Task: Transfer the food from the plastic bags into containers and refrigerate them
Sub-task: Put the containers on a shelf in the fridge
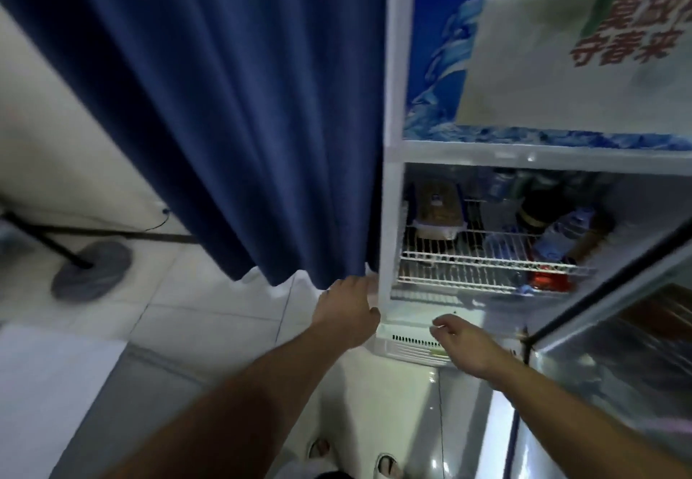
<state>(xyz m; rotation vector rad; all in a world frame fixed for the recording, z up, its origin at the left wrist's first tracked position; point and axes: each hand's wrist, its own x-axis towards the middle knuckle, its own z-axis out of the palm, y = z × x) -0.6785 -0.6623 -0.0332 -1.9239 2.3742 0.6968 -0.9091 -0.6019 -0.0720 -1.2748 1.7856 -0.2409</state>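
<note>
A white display fridge (389,216) stands with its glass door (606,332) swung out to the right. On the upper wire shelf (486,258) at the left sits a clear lidded container (436,212) of brownish food. My left hand (346,312) rests against the fridge's lower left frame, just under the curtain hem, with the thumb on the front edge. My right hand (462,340) hovers in front of the fridge's bottom vent, fingers loosely curled and empty. No plastic bag is in view.
Water bottles (561,233) and dark cans lie on the shelf's right; a red pack (550,280) sits below. A blue curtain (239,122) hangs left of the fridge. A stand's round grey base (91,270) is on the tiled floor. My slippered feet (385,467) show at the bottom.
</note>
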